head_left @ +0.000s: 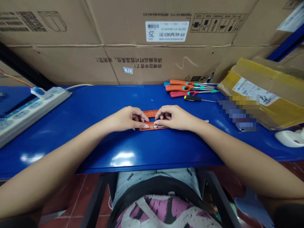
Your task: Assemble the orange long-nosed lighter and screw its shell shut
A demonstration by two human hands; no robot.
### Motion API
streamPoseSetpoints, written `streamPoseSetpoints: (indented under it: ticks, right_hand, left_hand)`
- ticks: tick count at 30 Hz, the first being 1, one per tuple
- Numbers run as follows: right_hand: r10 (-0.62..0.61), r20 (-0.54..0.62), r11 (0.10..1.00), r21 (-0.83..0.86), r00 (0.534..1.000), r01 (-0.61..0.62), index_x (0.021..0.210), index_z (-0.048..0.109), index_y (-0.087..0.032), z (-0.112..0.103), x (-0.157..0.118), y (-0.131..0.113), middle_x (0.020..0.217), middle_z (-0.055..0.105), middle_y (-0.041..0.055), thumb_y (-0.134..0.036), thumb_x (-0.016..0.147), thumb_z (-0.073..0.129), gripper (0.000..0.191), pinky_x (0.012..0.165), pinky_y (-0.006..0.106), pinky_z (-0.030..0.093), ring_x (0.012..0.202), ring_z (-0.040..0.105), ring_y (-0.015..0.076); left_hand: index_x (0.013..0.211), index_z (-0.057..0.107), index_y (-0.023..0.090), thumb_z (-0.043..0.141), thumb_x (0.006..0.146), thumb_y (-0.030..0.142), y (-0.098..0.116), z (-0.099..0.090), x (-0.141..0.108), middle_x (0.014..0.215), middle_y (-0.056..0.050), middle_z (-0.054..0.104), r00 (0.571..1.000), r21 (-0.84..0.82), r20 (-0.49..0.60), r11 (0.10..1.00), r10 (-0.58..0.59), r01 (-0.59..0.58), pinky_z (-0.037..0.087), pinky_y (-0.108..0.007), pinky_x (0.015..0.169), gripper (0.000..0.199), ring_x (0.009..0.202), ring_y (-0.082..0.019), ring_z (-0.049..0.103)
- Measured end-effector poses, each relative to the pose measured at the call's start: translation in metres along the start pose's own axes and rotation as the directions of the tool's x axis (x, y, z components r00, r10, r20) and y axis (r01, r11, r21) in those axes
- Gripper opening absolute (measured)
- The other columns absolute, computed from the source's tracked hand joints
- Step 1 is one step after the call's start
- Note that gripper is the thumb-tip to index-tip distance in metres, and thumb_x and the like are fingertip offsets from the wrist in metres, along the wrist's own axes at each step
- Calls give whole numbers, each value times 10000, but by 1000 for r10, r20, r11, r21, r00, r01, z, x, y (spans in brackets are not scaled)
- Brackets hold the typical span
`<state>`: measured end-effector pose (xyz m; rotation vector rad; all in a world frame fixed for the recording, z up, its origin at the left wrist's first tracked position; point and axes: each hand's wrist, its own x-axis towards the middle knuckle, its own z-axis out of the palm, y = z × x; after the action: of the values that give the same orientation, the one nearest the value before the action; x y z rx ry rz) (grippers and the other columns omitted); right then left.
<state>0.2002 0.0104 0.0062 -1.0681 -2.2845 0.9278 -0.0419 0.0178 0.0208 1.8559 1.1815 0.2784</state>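
An opened orange gas lighter lies on the blue table in two halves. The front shell half (149,128) holds small inner parts and a thin white wire (160,126). Just behind it is the empty-looking back shell half (151,113). My left hand (129,118) is closed at the left end of the front half, its thumb pressing on the inner parts. My right hand (177,117) is closed over the right part of the same half, thumb and fingertips close by the wire. Its palm hides the lighter's right end; a metal tip (207,121) shows beyond.
Several lighters (181,88) lie at the back, with a yellow-black screwdriver (193,98) before them. A taped carton (266,91), a pixelated dark object (237,114) and a white item (289,138) are right. A power strip (30,110) lies left. Large cardboard (83,63) stands behind.
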Motion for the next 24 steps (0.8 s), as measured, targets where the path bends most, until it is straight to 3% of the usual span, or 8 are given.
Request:
streamPoseSetpoints:
  ticks: [5,9,15,20,24]
  right_hand:
    - [-7,26,1000,-3,1000,8,898,720,-148,-2,-1,1,870,709,39,-242,808,714,130,666,261,413,739,559,132]
    - [-6,26,1000,-14,1000,6,893,720,-157,2,1,2,889,712,42,-202,814,683,98,687,264,421,760,575,135]
    - [-4,16,1000,8,1000,4,923,710,-142,-12,-1,2,835,674,34,-367,858,663,239,659,270,393,687,521,121]
    - [123,205,989,-104,971,-104,925,693,-179,-42,-10,-1,816,641,8,-465,820,716,306,614,266,369,686,529,129]
    - [217,299,958,-246,929,-144,843,661,-196,-49,-12,0,784,623,-9,-454,802,745,274,594,268,358,673,523,129]
  left_hand:
    - [992,787,180,797,721,523,-2,-2,0,935,-56,733,999,63,13,997,50,-51,486,-260,540,438,620,-122,600]
    - [970,804,196,765,756,499,-4,-1,0,971,-55,718,987,137,-5,978,162,-160,479,-262,577,373,649,-121,600]
    - [946,814,196,702,862,485,-9,11,2,891,-53,697,917,261,-148,909,371,-326,432,-259,586,321,653,-121,573]
    - [953,811,179,735,858,449,-11,21,5,888,-55,696,889,271,-171,888,425,-373,416,-259,581,296,628,-112,564]
    - [921,807,176,743,852,453,-12,22,7,863,-49,701,886,234,-172,892,430,-387,442,-268,619,292,683,-137,618]
